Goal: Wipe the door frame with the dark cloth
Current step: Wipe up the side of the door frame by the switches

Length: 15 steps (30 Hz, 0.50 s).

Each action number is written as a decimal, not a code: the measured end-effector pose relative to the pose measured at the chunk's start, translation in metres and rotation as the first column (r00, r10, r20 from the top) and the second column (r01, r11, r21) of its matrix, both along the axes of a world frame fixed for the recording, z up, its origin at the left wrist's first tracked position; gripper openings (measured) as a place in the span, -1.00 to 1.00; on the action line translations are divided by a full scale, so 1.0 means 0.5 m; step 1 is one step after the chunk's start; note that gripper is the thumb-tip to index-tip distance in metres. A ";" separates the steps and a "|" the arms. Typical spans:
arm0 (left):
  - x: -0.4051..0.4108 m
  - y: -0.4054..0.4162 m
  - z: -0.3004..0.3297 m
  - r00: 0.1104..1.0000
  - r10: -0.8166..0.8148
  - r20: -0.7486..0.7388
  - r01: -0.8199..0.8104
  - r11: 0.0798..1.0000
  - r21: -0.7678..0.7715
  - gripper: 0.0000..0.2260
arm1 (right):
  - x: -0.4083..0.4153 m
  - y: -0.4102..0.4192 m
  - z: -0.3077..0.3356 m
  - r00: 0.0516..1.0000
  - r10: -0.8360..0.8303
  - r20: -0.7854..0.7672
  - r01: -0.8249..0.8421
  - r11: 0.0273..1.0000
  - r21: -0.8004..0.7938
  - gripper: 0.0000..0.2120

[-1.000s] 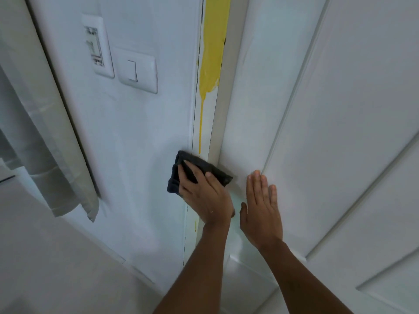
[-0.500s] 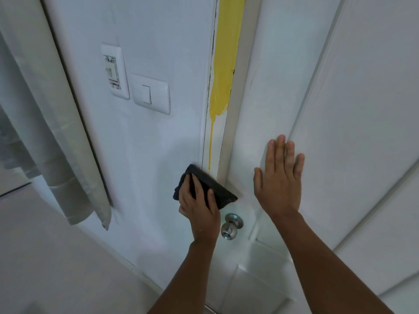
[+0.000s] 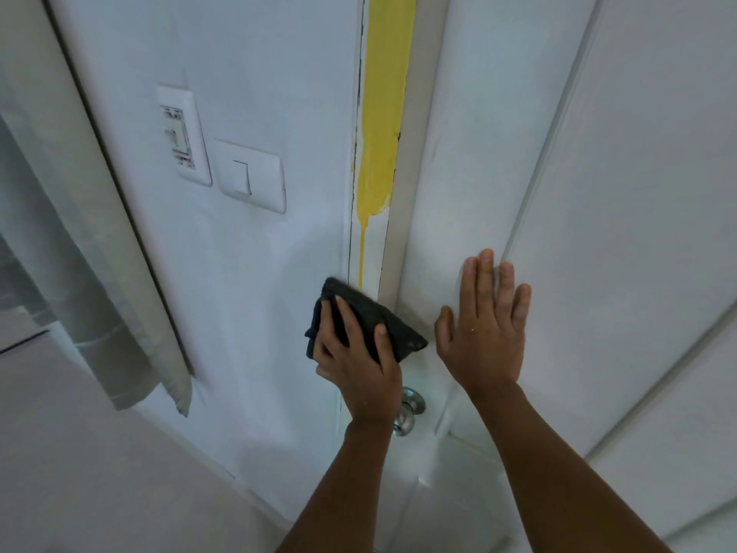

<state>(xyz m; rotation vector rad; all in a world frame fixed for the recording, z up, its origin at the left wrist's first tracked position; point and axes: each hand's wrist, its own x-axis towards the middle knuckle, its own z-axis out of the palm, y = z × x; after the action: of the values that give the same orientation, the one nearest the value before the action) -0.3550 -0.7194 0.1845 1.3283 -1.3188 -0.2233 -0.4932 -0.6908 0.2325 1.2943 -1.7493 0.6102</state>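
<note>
The dark cloth (image 3: pixel 369 319) is pressed flat by the left hand (image 3: pixel 359 365) on the door frame (image 3: pixel 373 249); right hand (image 3: pixel 484 329) spread on the door (image 3: pixel 598 193). Yellow paint (image 3: pixel 385 113) could be smeared if wet.

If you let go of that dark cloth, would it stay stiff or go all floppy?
Probably floppy: the dark cloth bunches and folds under the left hand, with one corner sticking out limp. It likely weighs little, since flat fingers alone pin it against the door frame. Let go, it would probably just drop.

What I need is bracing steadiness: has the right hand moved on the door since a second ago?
Yes. The right hand moved up the door: its fingertips sat below the lower end of the yellow drip then, and sit above it now.
</note>
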 end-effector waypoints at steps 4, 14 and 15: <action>-0.010 -0.008 0.022 0.998 0.069 0.009 -0.070 0.997 0.035 -0.43 | -0.004 -0.002 -0.003 1.000 -0.004 -0.024 0.004 1.000 -0.019 -0.22; -0.045 -0.042 0.185 0.998 0.032 -0.059 -0.042 0.982 -0.183 -0.45 | -0.003 -0.007 -0.004 0.999 -0.033 0.007 0.033 0.999 0.033 -0.20; -0.039 -0.042 0.169 0.999 0.025 -0.028 -0.030 0.981 -0.191 -0.46 | -0.003 -0.007 -0.003 0.999 -0.035 0.009 0.035 0.999 0.031 -0.20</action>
<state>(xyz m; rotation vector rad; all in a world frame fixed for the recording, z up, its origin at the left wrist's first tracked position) -0.3745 -0.7405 0.2692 1.1760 -1.2670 -0.0907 -0.4948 -0.6942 0.2311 1.2812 -1.7916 0.5722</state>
